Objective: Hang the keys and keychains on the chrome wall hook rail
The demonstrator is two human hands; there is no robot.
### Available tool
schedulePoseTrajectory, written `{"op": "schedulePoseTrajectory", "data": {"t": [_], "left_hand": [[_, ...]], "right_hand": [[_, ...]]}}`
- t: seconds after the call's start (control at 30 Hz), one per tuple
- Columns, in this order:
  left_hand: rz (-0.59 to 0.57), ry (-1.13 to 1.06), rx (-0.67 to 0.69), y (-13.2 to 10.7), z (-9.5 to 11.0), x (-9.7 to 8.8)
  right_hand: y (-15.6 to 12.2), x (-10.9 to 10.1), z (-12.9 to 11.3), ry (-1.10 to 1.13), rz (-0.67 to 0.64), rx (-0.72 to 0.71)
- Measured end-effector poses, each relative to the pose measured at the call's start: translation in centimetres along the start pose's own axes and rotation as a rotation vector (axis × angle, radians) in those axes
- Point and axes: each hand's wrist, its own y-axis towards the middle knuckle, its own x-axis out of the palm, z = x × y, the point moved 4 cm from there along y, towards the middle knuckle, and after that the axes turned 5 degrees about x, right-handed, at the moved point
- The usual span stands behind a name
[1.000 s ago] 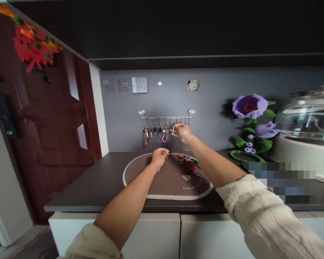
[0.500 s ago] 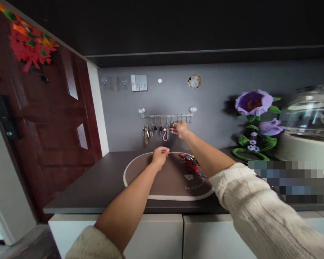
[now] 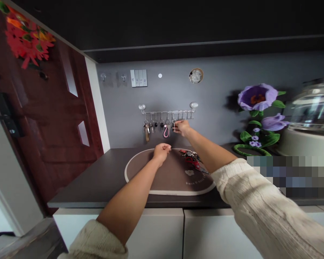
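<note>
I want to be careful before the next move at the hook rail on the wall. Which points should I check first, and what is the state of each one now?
1. right hand up at the hook rail: ok.
2. key pinched by that hand: ok.
3. Ring of the key seated on a hook: cannot tell, too small.
4. bare hooks on the rail beside the hand: ok.
5. left hand shut above the mat; what it pinches: cannot tell.
6. key bunch lying on the mat, apart from both hands: ok.
</note>
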Motion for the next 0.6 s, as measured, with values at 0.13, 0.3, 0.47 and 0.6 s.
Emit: {"op": "schedulePoseTrajectory", "data": {"t": [0.13,0.3,0.47,0.6], "left_hand": [[-0.017,0.016,-0.002,0.0,-0.1,0.0],[-0.046,0.023,0.003,-0.1,0.0,0.2],[-0.081,0.043,0.019,-0.3,0.2,0.2],[-0.121,0.089,0.054,-0.8,0.5,0.3]], "right_hand": [[0.1,0.1,0.0,-0.016,0.006,0.009],[-0.2,0.1,0.2,-0.029,-0.017,0.007],[-0.9,-0.6,0.3,-0.096,-0.004,0.006],[-2.1,-1.7,0.2,-0.163,-0.057,-0.039]]}}
